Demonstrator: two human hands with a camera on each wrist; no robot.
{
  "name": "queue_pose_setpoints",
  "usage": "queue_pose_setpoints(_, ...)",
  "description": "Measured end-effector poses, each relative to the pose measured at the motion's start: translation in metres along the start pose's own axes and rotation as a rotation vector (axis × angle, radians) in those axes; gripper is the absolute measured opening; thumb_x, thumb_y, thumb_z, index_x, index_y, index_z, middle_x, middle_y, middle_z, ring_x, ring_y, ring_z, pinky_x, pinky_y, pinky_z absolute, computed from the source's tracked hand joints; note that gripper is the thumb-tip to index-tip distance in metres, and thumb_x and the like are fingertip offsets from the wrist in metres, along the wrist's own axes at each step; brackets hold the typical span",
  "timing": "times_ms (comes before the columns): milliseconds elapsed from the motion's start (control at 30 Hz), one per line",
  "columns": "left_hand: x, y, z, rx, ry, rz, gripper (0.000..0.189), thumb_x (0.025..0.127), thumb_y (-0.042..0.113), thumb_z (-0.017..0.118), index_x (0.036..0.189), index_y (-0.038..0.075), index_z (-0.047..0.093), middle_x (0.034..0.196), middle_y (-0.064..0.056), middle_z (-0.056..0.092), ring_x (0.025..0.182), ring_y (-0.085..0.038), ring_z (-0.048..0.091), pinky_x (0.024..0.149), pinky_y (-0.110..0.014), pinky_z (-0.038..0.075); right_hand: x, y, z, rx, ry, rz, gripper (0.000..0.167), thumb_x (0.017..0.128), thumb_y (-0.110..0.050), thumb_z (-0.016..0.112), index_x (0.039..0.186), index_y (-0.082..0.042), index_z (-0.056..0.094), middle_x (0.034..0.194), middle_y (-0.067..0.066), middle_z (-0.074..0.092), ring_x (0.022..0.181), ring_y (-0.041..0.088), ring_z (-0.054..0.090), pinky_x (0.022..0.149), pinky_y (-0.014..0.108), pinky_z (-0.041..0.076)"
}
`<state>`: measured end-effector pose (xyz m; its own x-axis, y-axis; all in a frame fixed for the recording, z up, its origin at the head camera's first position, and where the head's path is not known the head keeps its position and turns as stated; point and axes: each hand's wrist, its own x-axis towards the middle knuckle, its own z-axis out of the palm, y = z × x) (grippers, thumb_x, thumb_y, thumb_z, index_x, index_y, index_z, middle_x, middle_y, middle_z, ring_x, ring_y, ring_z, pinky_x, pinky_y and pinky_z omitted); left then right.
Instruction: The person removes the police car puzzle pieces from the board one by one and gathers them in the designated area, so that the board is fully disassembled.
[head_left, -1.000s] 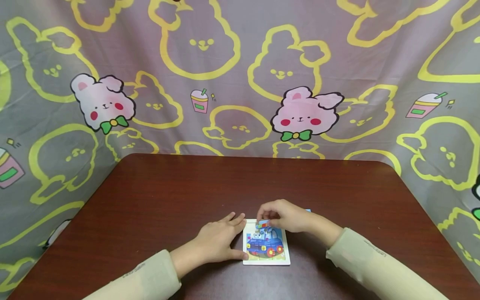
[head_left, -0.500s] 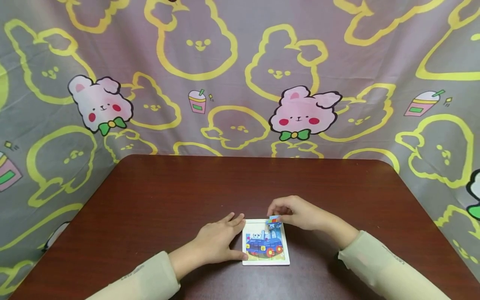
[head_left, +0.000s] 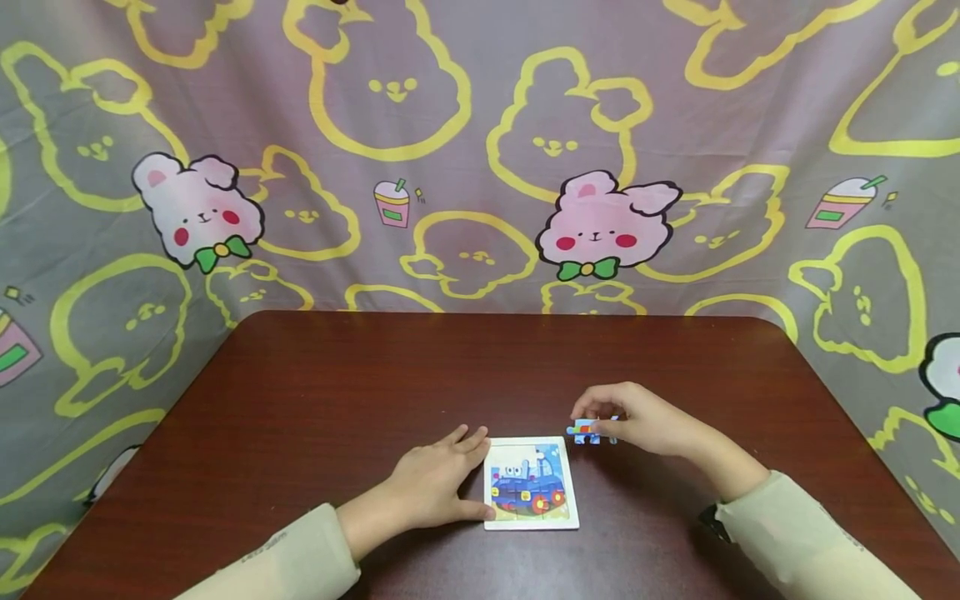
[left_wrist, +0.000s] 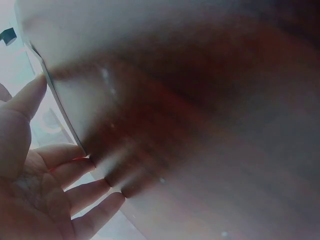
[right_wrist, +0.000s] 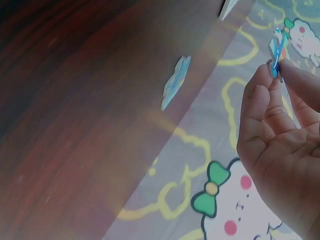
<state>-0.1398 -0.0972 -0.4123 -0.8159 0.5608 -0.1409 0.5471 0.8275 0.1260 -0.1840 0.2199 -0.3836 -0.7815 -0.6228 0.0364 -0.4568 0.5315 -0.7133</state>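
A white-framed jigsaw board [head_left: 531,526] with a blue cartoon car picture lies on the table; its upper left part shows bare backing. My left hand [head_left: 423,482] rests at the board's left side with fingers spread, thumb and fingertips touching the frame; the left wrist view shows the thumb [left_wrist: 34,95] against the edge. Beyond the board's upper right corner, my right hand [head_left: 637,421] pinches a light blue puzzle piece [head_left: 582,432] with red and green on it. In the right wrist view, that piece [right_wrist: 277,52] stands between thumb and fingertips.
Another light blue puzzle piece [right_wrist: 176,82] lies on the table, partly hidden behind my right hand in the head view. The dark brown table [head_left: 375,375] meets a patterned cloth [head_left: 465,183] at its far and side edges.
My right hand has moved right, from above the board to beyond its upper right corner, carrying the pinched puzzle piece. The left hand has stayed at the board.
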Motion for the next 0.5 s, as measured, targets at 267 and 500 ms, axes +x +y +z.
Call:
queue_pose_setpoints(267,-0.001,0.001,-0.002,-0.002,0.002,0.002,0.092,0.077,0.07,0.069,0.148,0.015,0.049,0.158,-0.001,0.041,0.146,-0.026,0.04,0.091,-0.055,0.054,-0.014,0.011,-0.013,0.02,0.042,-0.008,0.016,0.092,-0.006,0.068,0.108,-0.009,0.069,0.089,-0.002,0.07,0.076,0.015,0.063,0.069,0.023,0.052)
queue_pose_setpoints(500,-0.001,0.001,-0.002,-0.001,0.002,0.003,0.092,0.077,0.07,0.069,0.148,0.015,0.049,0.158,-0.001,0.041,0.146,-0.026,0.04,0.09,-0.055,0.054,-0.024,0.023,-0.022,-0.011,0.091,-0.015,0.015,0.091,-0.008,0.07,0.106,-0.012,0.07,0.087,-0.004,0.07,0.079,0.005,0.06,0.07,0.023,0.051)
